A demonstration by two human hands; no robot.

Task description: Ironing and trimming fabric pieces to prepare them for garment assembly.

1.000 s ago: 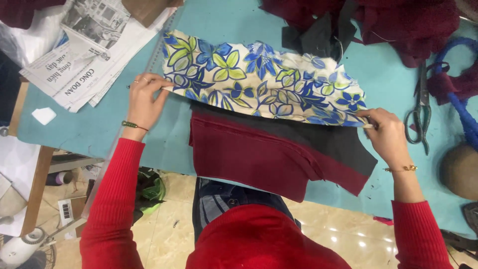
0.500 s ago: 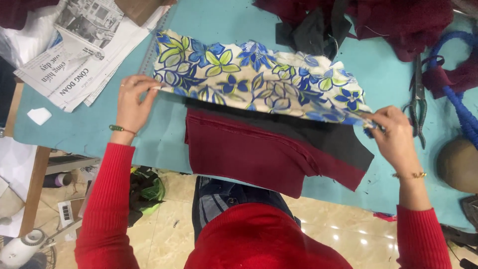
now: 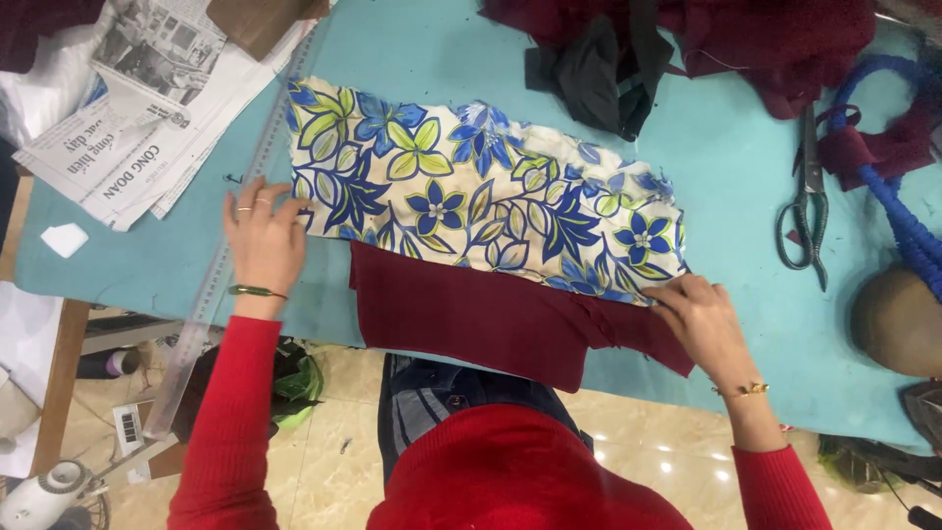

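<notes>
A cream fabric with blue and green flowers [image 3: 471, 191] lies spread flat on the turquoise table [image 3: 746, 167]. Its near edge overlaps a dark red fabric piece [image 3: 491, 319] that reaches the table's front edge. My left hand [image 3: 263, 240] rests flat at the floral fabric's left end, fingers on its edge. At the lower right corner of the floral fabric my right hand [image 3: 702, 322] presses down, also touching the dark red piece. Neither hand grips anything.
Newspapers [image 3: 147, 108] lie at the far left, a clear ruler [image 3: 211, 294] runs under my left hand. Black cloth [image 3: 599, 64] and dark red fabric [image 3: 775, 39] are heaped at the back. Scissors [image 3: 810, 201] and a blue cord [image 3: 903, 221] lie right, beside a brown round object [image 3: 898, 319].
The floral fabric went from held up to laid flat over the dark red piece, covering the black piece seen earlier. Both hands came down onto its ends.
</notes>
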